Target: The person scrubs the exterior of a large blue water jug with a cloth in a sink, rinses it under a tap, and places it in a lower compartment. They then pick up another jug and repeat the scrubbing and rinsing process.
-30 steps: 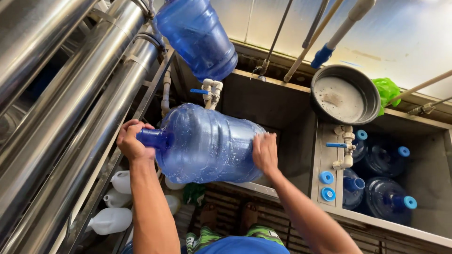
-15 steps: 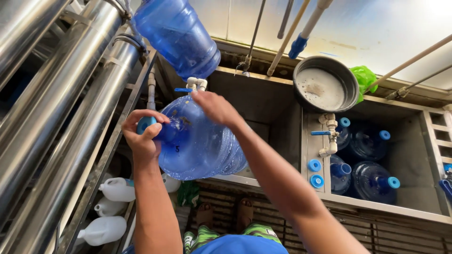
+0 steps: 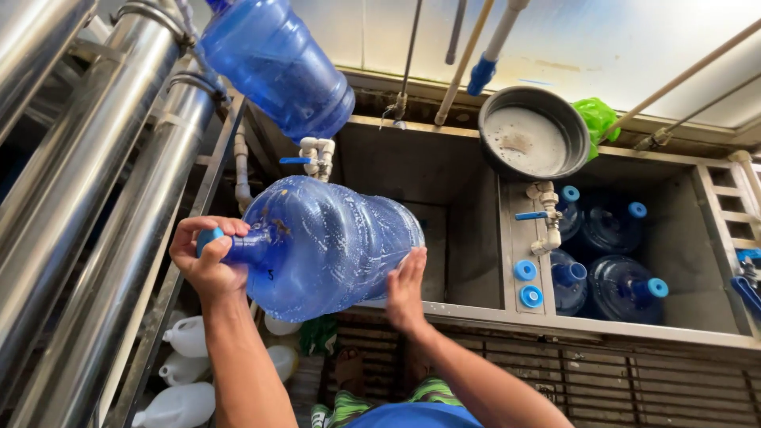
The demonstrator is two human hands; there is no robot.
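Steel pipes: bank of large shiny stainless-steel cylinders [image 3: 87, 182], left of the held jug, running diagonally.
Trough: long grey metal wash trough [image 3: 444, 198], directly behind the held jug.
Held jug: big translucent blue plastic water jug [image 3: 333, 246], lying on its side above the trough's front edge, neck pointing left, droplets inside.
Upper jug: second blue plastic water jug [image 3: 277, 63], tilted, just above the held jug.
Basin: round grey metal basin [image 3: 531, 135], up-right of the held jug, on the trough rim.
Stored jugs: blue capped jugs [image 3: 618, 277] in a compartment well right of the held jug.
White bottles: small white plastic containers [image 3: 186, 337], below-left of the held jug.
Left hand [image 3: 208, 257]: fingers curled round the jug's neck, gripping it.
Right hand [image 3: 406, 289]: flat, fingers spread, palm pressed on the jug's base end.
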